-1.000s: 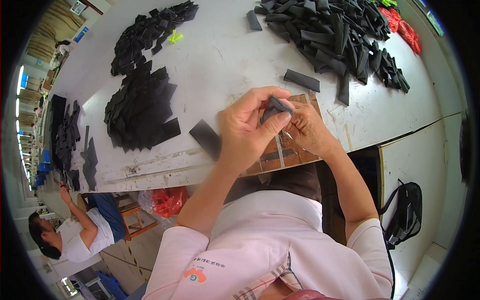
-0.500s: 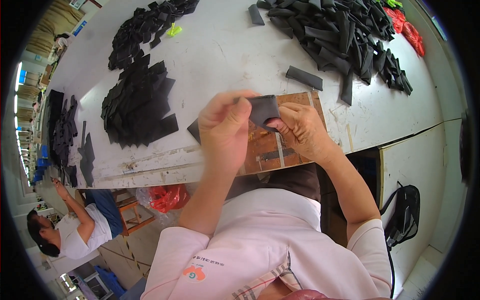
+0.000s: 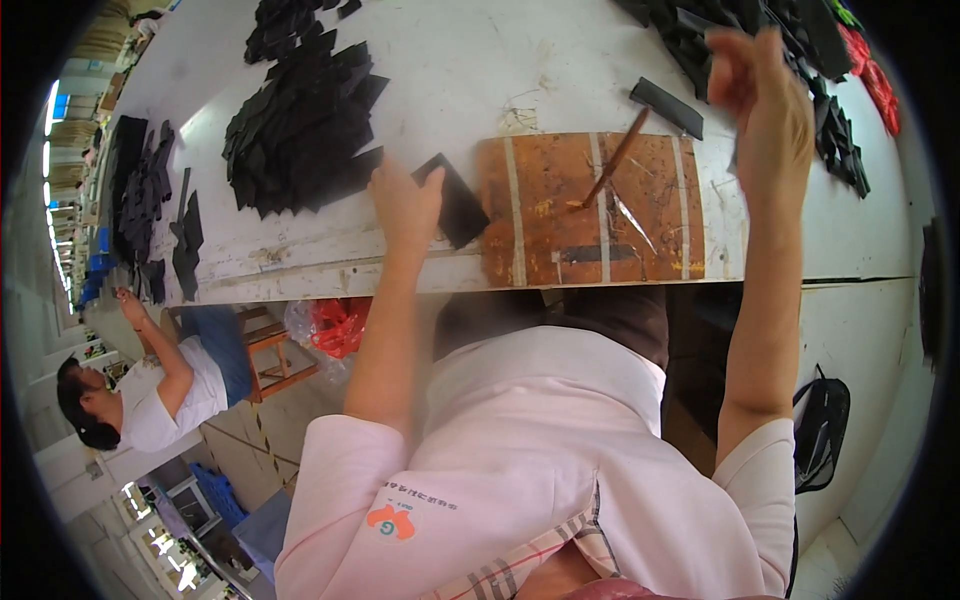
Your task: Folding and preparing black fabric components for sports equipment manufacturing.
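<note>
My left hand (image 3: 407,205) is open, its thumb apart from the fingers, between the edge of a stacked pile of black fabric pieces (image 3: 295,135) and a single black fabric piece (image 3: 457,208). That piece lies against the left edge of a brown wooden board (image 3: 550,185) banded with pale tape. On the board are a slim reddish-brown stick (image 3: 617,160) and a thin, shiny pointed sliver (image 3: 636,226). Farther right, my right hand (image 3: 765,115) is raised at a heap of black fabric pieces (image 3: 690,35). Its fingers look spread, slightly blurred, holding nothing visible.
Another black strip (image 3: 667,107) lies beyond the board. Red plastic bags (image 3: 873,80) sit at the far right and a red bag (image 3: 340,328) hangs below the table's edge. At left, a seated person (image 3: 165,385) works near more black pieces (image 3: 135,200). A black bag (image 3: 822,430) is at right.
Both hands have parted from the folded black piece they held over the board. My left hand went left, my right went far right to the heap. The stick and sliver now show.
</note>
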`<action>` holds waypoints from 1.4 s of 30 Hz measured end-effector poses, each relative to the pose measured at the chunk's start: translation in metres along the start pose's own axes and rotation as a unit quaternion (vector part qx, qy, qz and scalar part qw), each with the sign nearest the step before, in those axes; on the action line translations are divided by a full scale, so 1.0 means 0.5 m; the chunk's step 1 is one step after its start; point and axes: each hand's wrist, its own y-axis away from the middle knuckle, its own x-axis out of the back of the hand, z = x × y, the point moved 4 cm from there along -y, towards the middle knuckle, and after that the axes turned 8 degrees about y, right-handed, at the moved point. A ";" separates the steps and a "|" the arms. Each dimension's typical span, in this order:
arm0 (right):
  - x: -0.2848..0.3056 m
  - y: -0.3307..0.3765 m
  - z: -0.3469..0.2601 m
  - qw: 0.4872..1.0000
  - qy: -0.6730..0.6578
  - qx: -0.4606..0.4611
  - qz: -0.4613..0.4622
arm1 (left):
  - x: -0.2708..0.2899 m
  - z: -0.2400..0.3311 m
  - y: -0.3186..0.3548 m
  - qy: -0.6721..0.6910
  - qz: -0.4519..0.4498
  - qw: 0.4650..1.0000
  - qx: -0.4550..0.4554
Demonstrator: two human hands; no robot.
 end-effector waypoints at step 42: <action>-0.115 0.259 0.034 0.974 0.168 -0.016 -0.149 | 0.085 0.255 0.158 0.491 -0.280 0.814 0.132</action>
